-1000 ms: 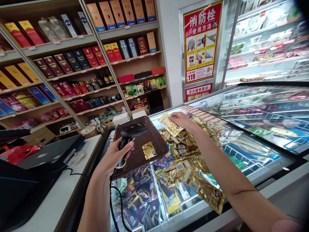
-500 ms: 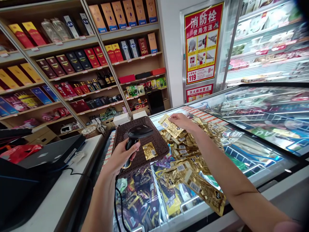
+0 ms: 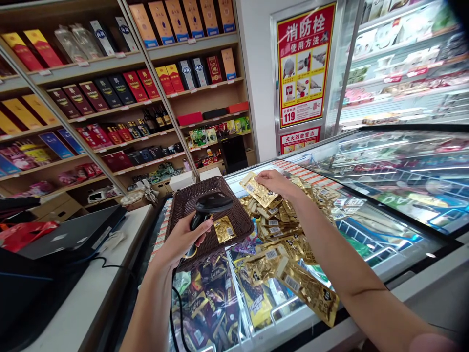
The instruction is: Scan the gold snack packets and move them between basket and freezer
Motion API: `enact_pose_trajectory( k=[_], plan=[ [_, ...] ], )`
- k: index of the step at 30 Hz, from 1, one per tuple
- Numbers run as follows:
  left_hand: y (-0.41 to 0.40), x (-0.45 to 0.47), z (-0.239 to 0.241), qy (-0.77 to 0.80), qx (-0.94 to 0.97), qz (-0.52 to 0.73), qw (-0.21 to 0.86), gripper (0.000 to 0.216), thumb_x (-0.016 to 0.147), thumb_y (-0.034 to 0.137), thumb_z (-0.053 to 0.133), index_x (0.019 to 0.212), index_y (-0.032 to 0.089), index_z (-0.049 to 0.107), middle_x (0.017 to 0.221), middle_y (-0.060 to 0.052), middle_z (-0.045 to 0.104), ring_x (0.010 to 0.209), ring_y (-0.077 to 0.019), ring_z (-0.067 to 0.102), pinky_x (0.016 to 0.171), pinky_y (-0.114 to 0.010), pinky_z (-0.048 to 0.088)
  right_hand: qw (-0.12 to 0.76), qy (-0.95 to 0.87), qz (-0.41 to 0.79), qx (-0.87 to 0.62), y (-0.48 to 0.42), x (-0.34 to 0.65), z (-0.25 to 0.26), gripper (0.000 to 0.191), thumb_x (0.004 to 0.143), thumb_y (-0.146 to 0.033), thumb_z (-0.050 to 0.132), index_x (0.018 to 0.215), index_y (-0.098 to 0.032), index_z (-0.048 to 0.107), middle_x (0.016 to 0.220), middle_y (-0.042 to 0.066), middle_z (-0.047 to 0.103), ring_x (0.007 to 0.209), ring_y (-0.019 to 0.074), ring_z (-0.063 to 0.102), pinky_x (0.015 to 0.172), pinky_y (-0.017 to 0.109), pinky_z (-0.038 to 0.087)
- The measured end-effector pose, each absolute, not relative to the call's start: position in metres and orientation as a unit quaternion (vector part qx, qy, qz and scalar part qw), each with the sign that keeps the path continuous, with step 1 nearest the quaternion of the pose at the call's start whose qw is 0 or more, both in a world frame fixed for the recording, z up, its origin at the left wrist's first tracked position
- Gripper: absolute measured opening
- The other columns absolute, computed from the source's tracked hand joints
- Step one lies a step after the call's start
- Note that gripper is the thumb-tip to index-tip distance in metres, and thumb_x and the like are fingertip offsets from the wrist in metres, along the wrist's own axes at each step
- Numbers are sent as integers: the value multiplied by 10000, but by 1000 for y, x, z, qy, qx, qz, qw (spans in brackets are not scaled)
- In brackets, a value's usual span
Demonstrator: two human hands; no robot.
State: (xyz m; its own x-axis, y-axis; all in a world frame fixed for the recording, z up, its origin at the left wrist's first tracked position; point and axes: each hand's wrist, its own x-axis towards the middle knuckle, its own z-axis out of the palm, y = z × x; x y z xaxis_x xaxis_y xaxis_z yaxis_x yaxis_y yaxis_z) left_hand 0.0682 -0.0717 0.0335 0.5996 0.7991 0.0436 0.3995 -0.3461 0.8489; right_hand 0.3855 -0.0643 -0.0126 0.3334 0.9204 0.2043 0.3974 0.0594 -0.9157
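Note:
My left hand [image 3: 186, 239] is wrapped round the handle of a black barcode scanner [image 3: 213, 202], whose head points to the right over a brown woven basket [image 3: 176, 215]. One gold packet [image 3: 224, 230] lies inside the basket, partly behind the scanner. Between the thumb and fingers of my right hand [image 3: 274, 183] is another gold foil packet [image 3: 257, 190], its white barcode label facing up. Beneath that hand spreads a heap of similar gold packets [image 3: 273, 222] on the freezer's glass top. Nearer to me, a few gold packets [image 3: 308, 288] lie towards the front edge.
A glass-topped chest freezer [image 3: 403, 195] with wrapped goods inside stretches to the right. At left is a white counter [image 3: 88, 288] with a dark device [image 3: 73, 234]. The scanner's black cable [image 3: 173, 313] hangs near my left forearm. Shelves of boxes [image 3: 154, 49] stand behind.
The view has shifted slightly, so most things sit a little further left. Both hands keep their holds on the scanner and the packet, with hardly any movement.

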Motion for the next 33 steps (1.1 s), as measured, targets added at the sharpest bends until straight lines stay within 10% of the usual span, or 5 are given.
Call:
enact_pose_trajectory(
  k=[21,33],
  plan=[
    [-57,31,50,424,733,324,423,478,731,619,679,809,165,555,657,13,536,514,-84,439,453,-197,319,224,-406,-3,-886,-52,421,-41,399,919,-337,486,1198,-90,628,1158,247,646,1081,346,614,852,415,457],
    [-40,39,19,425,752,262,431,440,744,596,669,745,170,558,674,-13,568,513,-92,469,451,-214,332,162,-587,-37,-792,-55,353,-31,356,944,-316,472,1217,-126,599,1163,192,655,1100,318,598,874,384,443]
  ],
)
